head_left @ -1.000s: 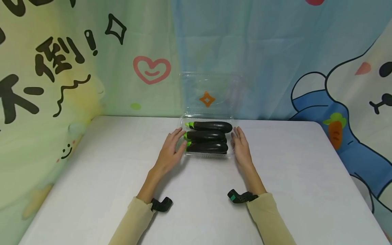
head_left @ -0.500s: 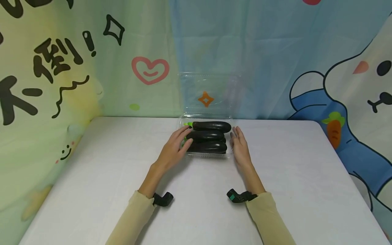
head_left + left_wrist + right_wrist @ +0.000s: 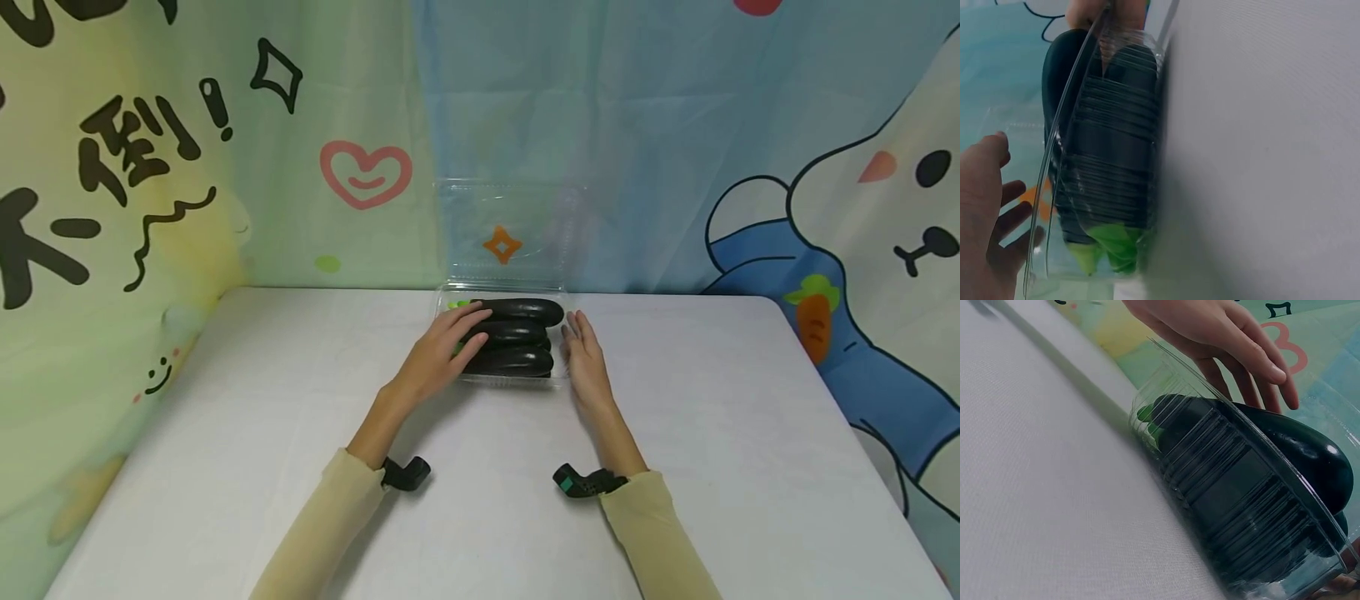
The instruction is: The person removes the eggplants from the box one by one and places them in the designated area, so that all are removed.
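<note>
A clear plastic clamshell box [image 3: 510, 381] stands at the table's far middle, its lid [image 3: 510, 237] open upright against the backdrop. Three dark eggplants [image 3: 521, 335] with green stems lie side by side in it. My left hand [image 3: 438, 354] reaches over the box's left end, fingers straight above the stem ends; whether they touch is unclear. The right wrist view shows those fingers [image 3: 1229, 344] over the top eggplant [image 3: 1300, 447]. My right hand [image 3: 581, 358] lies flat and open against the box's right side. The left wrist view shows the green stems [image 3: 1110, 240] behind the ribbed wall.
A white table [image 3: 225, 433] spreads wide on both sides and in front of the box. A cartoon-printed curtain [image 3: 187, 167] hangs close behind the table's far edge. Black camera mounts [image 3: 405, 472] sit at both wrists.
My left hand has slid right, from beside the box's left wall to over the eggplants' stem ends. The right hand has barely moved.
</note>
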`<action>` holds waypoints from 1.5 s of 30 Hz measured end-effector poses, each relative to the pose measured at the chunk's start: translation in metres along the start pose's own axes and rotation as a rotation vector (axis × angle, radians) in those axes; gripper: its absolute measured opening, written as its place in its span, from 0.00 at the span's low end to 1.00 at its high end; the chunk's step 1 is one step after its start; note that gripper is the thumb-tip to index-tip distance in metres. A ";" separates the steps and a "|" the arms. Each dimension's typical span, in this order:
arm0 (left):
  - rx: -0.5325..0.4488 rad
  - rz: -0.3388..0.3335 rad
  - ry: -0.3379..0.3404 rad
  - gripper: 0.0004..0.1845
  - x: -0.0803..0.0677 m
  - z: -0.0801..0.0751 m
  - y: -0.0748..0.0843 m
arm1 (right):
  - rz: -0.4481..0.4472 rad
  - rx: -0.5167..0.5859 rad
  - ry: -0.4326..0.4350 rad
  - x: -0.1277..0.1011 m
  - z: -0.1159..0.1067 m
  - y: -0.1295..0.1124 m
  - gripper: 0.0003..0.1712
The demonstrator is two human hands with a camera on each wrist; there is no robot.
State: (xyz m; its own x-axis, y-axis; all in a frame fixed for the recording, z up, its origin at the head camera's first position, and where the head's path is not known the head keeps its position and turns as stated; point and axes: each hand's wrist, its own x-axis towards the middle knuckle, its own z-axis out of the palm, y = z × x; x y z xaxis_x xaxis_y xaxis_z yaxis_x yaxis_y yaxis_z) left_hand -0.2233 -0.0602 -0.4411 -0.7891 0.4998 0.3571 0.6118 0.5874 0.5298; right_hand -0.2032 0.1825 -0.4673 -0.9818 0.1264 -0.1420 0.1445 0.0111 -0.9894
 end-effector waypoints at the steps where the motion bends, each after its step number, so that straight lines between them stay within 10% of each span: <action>1: 0.001 0.004 -0.003 0.24 0.001 0.000 0.001 | 0.000 0.004 0.000 0.000 0.000 0.000 0.33; 45: 0.028 0.250 -0.121 0.21 0.038 0.018 0.004 | -0.001 0.011 0.008 -0.003 0.002 -0.005 0.32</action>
State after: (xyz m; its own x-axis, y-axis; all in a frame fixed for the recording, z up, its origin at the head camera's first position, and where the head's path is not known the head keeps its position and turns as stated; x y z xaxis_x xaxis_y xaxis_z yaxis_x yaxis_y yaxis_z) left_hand -0.2501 -0.0279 -0.4392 -0.6020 0.7028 0.3790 0.7894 0.4527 0.4146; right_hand -0.2015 0.1797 -0.4618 -0.9809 0.1342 -0.1407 0.1421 0.0005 -0.9899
